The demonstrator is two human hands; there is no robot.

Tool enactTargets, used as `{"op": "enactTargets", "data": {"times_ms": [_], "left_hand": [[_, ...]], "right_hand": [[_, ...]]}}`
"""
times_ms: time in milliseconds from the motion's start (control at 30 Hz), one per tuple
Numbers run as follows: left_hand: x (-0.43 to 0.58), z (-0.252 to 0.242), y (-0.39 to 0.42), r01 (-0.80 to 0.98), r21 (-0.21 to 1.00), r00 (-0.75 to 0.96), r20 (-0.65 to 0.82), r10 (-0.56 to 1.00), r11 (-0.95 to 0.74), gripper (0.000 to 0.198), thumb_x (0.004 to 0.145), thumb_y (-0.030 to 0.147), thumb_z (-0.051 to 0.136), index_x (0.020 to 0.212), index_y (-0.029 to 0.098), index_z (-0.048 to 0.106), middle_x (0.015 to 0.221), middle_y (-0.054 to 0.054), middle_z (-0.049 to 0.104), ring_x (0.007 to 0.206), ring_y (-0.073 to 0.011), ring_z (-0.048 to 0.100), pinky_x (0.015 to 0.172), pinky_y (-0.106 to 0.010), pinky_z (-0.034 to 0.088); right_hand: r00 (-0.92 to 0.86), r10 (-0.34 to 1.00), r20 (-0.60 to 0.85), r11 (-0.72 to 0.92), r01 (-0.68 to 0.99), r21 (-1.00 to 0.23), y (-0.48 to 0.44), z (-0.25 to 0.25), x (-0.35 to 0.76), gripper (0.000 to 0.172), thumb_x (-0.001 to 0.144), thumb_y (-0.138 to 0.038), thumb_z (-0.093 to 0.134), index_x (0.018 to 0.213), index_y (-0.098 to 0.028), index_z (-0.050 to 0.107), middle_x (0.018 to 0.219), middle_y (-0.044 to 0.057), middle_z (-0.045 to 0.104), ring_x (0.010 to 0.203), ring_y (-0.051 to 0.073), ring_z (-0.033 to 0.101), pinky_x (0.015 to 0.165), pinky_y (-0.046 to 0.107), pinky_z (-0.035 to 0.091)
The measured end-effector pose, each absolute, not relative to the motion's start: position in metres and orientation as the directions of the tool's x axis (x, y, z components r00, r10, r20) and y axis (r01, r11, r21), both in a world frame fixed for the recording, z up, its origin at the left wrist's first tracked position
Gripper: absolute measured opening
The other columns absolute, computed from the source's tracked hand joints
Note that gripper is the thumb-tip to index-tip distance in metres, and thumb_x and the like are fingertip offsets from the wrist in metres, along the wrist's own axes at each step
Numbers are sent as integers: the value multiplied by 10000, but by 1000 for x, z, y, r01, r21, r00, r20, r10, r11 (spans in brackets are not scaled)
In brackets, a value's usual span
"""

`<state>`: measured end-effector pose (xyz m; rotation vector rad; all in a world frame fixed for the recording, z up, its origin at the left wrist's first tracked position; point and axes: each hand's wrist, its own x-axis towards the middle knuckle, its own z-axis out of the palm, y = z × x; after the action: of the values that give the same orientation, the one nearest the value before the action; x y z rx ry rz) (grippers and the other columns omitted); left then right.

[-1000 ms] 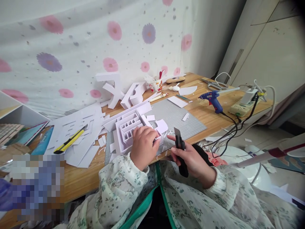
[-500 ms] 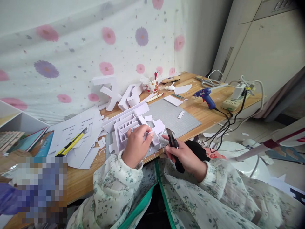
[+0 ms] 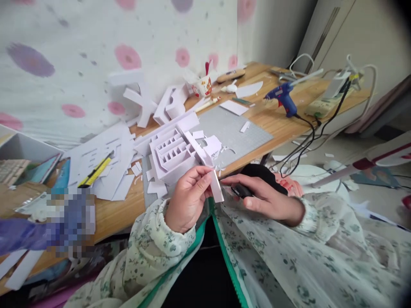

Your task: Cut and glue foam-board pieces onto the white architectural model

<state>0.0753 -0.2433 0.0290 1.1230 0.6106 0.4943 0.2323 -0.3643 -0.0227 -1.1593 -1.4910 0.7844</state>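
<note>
My left hand [image 3: 188,199] pinches a narrow white foam-board strip [image 3: 215,185] at the desk's front edge, fingers closed round it. My right hand [image 3: 263,197] is wrapped round a black utility knife [image 3: 241,190], its tip close to the strip's lower end. Just behind the hands a white foam-board model with small compartments [image 3: 171,152] lies on the grey cutting mat [image 3: 234,130]. Both arms wear floral sleeves.
A yellow utility knife [image 3: 95,170] lies on white offcuts [image 3: 105,162] at the left. A blue glue gun [image 3: 284,98], a power strip [image 3: 321,109] and cables sit at the right. White foam letters [image 3: 144,102] and a cup [image 3: 203,85] stand by the flowered wall cloth.
My left hand has lifted a strip off the model and drawn it toward me. My right hand has lowered the knife beside it. The camera has tipped downward.
</note>
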Motion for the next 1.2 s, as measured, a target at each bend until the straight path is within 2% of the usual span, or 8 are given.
{"op": "enactTargets", "data": {"times_ms": [100,167,267,400,567,900,1067,1200], "left_hand": [[73,17,-252,-56,889,736,-271,620,455,315,702,318,780,928,169,619,680,39,590,574,-78,563,539,-188,480],[73,9,-255,-65,897,710,-266,652,437,315,705,323,779,932,171,623,701,32,598,601,-81,567,567,-193,481],[74,-2,-257,-67,965,658,-148,738,253,230,754,325,742,888,175,632,752,22,617,637,-71,558,603,-181,468],[73,-8,-256,-23,998,649,-29,760,58,157,819,307,681,896,190,610,739,32,601,608,-64,542,614,-188,459],[70,-7,-253,-66,990,692,-45,721,125,159,849,337,638,910,201,582,743,23,606,647,-100,584,650,-232,480],[71,-9,-257,3,981,794,-119,596,193,226,825,399,652,813,175,629,738,-14,650,637,-133,628,623,-251,529],[71,-8,-256,81,941,793,-261,551,329,415,828,561,572,835,150,629,705,-56,673,558,-158,649,525,-252,527],[72,-12,-255,67,974,787,-186,589,217,273,812,439,656,832,168,630,758,-25,652,652,-137,645,623,-248,545]], "right_hand": [[51,943,330,293,349,-890,-372,-25,232,419,904,-503,497,1147,-175,590,1009,92,656,872,201,604,781,309,442],[129,943,307,253,320,-913,-372,-26,227,399,894,-527,503,1040,-170,604,870,60,629,745,167,564,693,282,430],[203,955,216,187,152,-970,-365,-25,216,409,815,-581,592,870,-175,586,729,12,537,643,135,473,602,261,393],[287,956,52,67,-42,-997,-355,-21,204,384,716,-508,724,701,-180,526,633,-22,475,579,106,402,543,246,348],[341,938,-69,-7,-180,-984,-352,-17,203,332,707,-449,735,674,-171,556,565,-42,462,524,86,372,501,237,308],[353,931,-92,25,-313,-949,-354,-22,203,358,672,-477,759,656,-172,574,509,-45,473,494,92,395,482,245,289],[339,939,-54,6,-172,-985,-354,-21,211,307,702,-437,740,684,-163,604,573,-24,531,520,95,433,504,244,341],[363,931,32,38,-8,-999,-355,-17,212,296,710,-414,738,665,-175,569,602,-11,551,563,110,459,530,242,370]]}}
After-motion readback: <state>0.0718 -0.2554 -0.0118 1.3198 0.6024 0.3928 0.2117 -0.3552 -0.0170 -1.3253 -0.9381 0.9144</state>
